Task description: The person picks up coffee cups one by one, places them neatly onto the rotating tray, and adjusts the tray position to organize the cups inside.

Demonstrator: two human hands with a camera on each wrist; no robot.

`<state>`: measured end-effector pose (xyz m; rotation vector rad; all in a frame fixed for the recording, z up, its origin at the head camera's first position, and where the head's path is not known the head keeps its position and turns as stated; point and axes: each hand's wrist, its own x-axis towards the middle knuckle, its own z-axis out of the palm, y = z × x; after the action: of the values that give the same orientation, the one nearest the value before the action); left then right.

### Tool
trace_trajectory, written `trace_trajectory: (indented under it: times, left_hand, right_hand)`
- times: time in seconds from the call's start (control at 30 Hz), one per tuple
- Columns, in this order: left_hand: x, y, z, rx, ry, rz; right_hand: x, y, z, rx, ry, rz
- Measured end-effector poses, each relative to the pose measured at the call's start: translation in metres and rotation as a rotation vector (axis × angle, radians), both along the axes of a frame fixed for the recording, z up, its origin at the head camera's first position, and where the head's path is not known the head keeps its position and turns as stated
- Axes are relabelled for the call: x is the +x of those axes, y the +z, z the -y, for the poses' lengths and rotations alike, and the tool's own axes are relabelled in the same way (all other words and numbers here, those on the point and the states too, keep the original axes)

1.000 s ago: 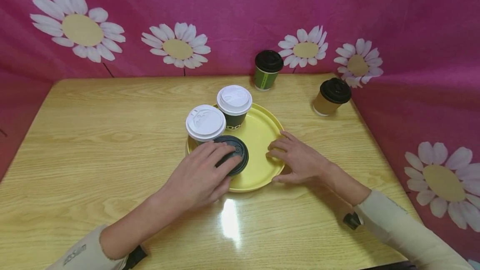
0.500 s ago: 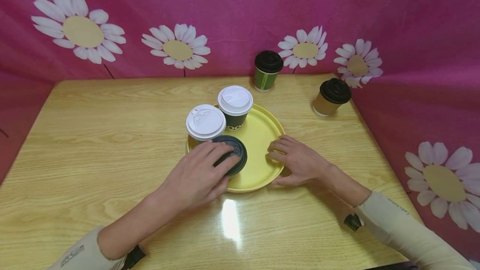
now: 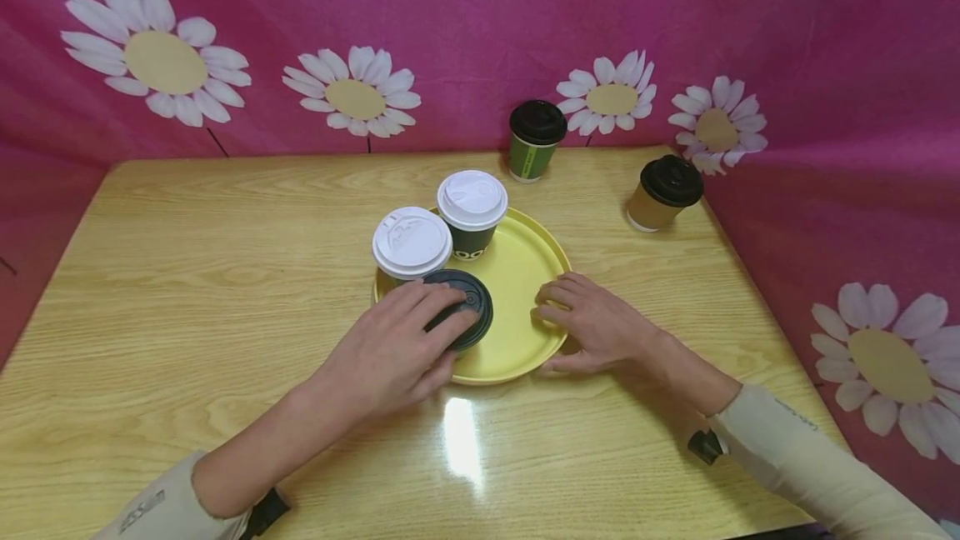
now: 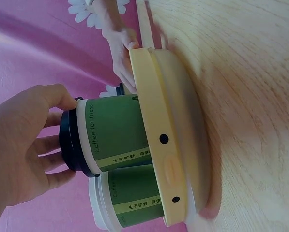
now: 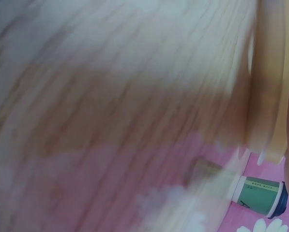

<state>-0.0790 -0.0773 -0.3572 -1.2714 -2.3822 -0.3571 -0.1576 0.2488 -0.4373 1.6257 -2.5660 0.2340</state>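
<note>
My left hand grips the black lid of a green paper coffee cup from above, thumb on one side and fingers on the other. That cup stands upright at the near left of a round yellow tray. Behind it on the tray are two white-lidded coffee cups, one at the left and a dark-bodied one farther back. At the tray's right side, my right hand holds the rim, fingers curled over it and thumb outside. The right wrist view shows only a sliver of this hand.
A green coffee cup with a black lid stands at the table's back edge. Near the right edge is a brown coffee cup, also black-lidded. Pink flowered cloth hangs behind and beside the wooden table.
The black-lidded cup under my left hand has shifted very slightly left on the tray. My right hand's forefinger has drawn in a little toward the other fingers at the rim.
</note>
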Motion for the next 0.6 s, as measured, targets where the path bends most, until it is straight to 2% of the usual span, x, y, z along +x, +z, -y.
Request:
trace_trajectory:
  times: [0.6]
  left_hand:
    - [-0.002, 0.0, 0.007, 0.009, -0.004, 0.051]
  right_hand:
    - [0.016, -0.001, 0.008, -0.01, -0.087, 0.011]
